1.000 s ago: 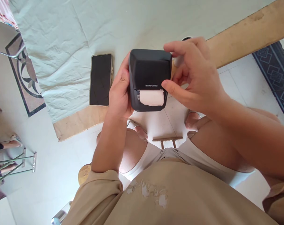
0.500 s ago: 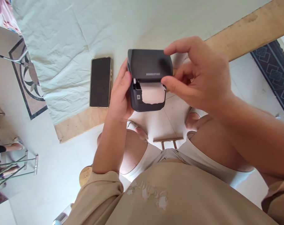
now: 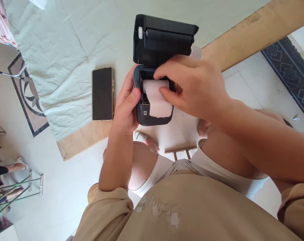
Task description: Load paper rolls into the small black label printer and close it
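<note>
My left hand [image 3: 128,107] is wrapped round the left side of a small black thermal printer [image 3: 154,121], its thumb pressed on the casing. The printer's lid [image 3: 164,42] stands raised, showing the dark roller on its underside. A white paper roll [image 3: 157,87] lies in the compartment, and its loose end hangs over the front edge. Over the compartment's right part is my right hand [image 3: 192,87], with thumb and forefinger bent round the roll. The roll's right end is hidden behind these fingers.
A smartphone [image 3: 103,93] lies on the pale cloth [image 3: 74,60] left of the printer. Behind my right hand a white rounded thing [image 3: 197,52] partly shows. The wooden table edge [image 3: 84,134] runs near my left forearm. A person's foot [image 3: 20,164] is at far left.
The printer's lid has swung up from lying over the roll to standing raised. My right hand has moved from the lid's right edge down and left to the paper roll.
</note>
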The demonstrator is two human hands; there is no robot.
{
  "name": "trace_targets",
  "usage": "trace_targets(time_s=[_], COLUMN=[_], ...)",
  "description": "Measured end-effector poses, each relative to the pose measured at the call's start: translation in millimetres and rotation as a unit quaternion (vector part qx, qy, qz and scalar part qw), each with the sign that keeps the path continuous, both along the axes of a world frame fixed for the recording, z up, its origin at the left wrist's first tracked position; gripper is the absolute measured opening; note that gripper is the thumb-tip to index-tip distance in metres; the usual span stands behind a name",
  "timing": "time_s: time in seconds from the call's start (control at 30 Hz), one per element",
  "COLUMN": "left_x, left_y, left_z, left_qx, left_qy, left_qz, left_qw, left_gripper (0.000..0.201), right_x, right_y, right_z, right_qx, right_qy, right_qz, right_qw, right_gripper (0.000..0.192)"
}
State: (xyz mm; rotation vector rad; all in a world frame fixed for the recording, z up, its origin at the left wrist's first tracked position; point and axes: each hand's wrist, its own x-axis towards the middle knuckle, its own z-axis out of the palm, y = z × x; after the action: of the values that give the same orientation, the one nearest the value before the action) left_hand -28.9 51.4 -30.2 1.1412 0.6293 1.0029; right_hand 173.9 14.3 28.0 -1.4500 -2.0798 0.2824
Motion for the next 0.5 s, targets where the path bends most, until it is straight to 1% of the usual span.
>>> trace_targets(time_s=[0.07,0.13,0.2,0.3,0.37,0.4,0.43,0.47,0.5], left_x=[-1,-1,1,3,4,5,5,6,7], left_y=[2,0,-6,-17,-20,-21,-20,-20,-19], left_z=[-2.4,0.1,7.9,21.6,26.5,27.2,27.1,26.5,25.6], left_qx=[-0.008,-0.017,-0.037,-0.06,-0.061,-0.06,-0.063,-0.067,-0.074], left_qy=[0.002,0.004,0.013,0.009,-0.011,-0.023,-0.034,-0.043,-0.05], left_qz=[-0.003,0.007,0.023,0.023,0.013,0.018,0.03,0.048,0.068], left_qw=[1.0,1.0,0.999,0.998,0.998,0.998,0.997,0.996,0.994], left_gripper=[0.068,0.067,0.059,0.042,0.038,0.036,0.035,0.032,0.028], right_x=[-7,-13,-16,-12,-5,0,6,13,21], right_y=[0,-2,-3,-5,-7,-7,-7,-6,-3], right_z=[7.8,17.3,24.4,27.7,27.8,28.0,28.3,28.5,28.1], right_qx=[-0.085,-0.162,-0.187,-0.172,-0.166,-0.163,-0.158,-0.146,-0.135], right_qy=[-0.092,-0.162,-0.169,-0.148,-0.084,-0.021,0.063,0.156,0.235], right_qz=[-0.026,-0.047,-0.05,-0.032,-0.006,0.015,0.036,0.046,0.037], right_qw=[0.992,0.972,0.966,0.973,0.983,0.986,0.985,0.976,0.962], right_gripper=[0.022,0.021,0.023,0.033,0.039,0.041,0.042,0.043,0.042])
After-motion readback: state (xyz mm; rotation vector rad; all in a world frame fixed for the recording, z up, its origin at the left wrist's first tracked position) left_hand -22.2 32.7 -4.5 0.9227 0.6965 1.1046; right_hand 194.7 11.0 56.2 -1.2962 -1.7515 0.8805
